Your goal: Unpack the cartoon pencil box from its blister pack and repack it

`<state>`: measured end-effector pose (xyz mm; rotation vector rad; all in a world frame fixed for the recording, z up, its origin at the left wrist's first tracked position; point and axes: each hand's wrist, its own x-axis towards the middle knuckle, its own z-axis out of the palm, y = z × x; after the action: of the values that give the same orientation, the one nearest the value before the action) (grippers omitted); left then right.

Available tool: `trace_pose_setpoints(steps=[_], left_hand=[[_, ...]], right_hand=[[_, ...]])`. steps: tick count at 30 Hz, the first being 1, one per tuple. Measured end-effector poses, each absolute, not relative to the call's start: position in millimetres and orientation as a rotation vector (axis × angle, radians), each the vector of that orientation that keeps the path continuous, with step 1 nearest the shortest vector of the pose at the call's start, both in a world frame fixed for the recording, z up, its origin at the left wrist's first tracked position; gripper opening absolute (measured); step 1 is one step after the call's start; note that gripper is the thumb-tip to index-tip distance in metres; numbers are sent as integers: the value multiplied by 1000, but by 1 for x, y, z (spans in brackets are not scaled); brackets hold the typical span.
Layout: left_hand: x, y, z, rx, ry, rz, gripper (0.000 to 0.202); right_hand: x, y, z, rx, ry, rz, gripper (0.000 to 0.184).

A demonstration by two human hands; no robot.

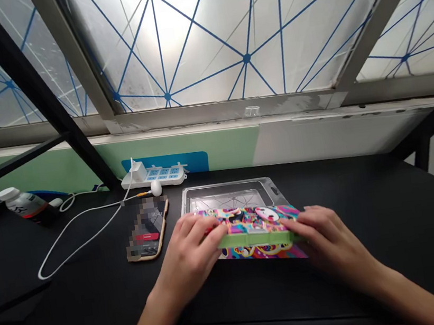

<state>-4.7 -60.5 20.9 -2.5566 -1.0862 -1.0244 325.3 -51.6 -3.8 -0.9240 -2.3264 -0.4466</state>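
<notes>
A flat box with a bright cartoon print on top and a light green side lies between my hands. My left hand grips its left end, with the thumb along the near top edge. At the opposite end, my right hand is closed on the right corner, index finger on the printed top. Part of a colourful printed sheet shows below the green side; whether it is joined to the box I cannot tell. Just behind, a clear plastic tray rests on the black table, partly covered by the box.
Left of my hands lies a phone in a tan-edged case. A white cable loops from a power strip by the wall. Farther left, a white-capped bottle lies tilted. Black metal bars slant at both sides.
</notes>
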Motion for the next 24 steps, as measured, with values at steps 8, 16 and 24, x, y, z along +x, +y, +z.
trace_pose_setpoints(steps=[8,16,24], left_hand=[[0,-86,-24,-2703,-1743,-1076,52],[-4,-85,-27,-2703,-2146,-1159,91],[0,-88,-22,-2703,-2244,-1201,122]], right_hand=[[332,-62,-28,-923,-2487,-165,36],[352,-54,-34,-1126,-2471,243,54],[344,-22,8,-1525,-1915,715,51]])
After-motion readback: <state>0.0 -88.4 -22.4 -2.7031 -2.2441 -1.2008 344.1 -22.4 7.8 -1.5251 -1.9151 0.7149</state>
